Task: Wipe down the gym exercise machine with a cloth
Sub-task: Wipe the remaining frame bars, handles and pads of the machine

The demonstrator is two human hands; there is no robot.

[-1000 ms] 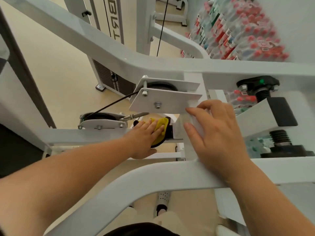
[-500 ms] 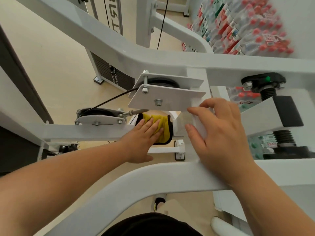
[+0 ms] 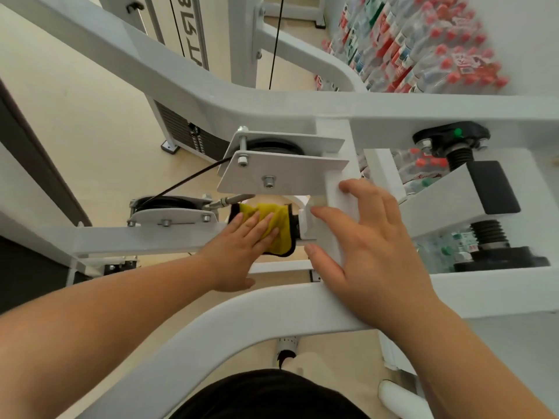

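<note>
Below, the left hand [image 3: 239, 252] presses the yellow cloth [image 3: 281, 226] flat-fingered — the right hand [image 3: 372, 246] rests spread on the white post [image 3: 332, 140].

**Yellow cloth [image 3: 282, 234] pressed on white machine [image 3: 211, 95]**

The cloth is crumpled and black-edged. It lies centre frame under the flat left hand [image 3: 239, 252], against a black part just below the bolted pulley plate. The machine has a white steel frame whose bars cross the upper and lower frame. Black cables and pulleys sit centre-left, the weight stack upper left.

Cloth [image 3: 273, 225] between pulley [image 3: 169, 207] and post [image 3: 338, 213]
</note>
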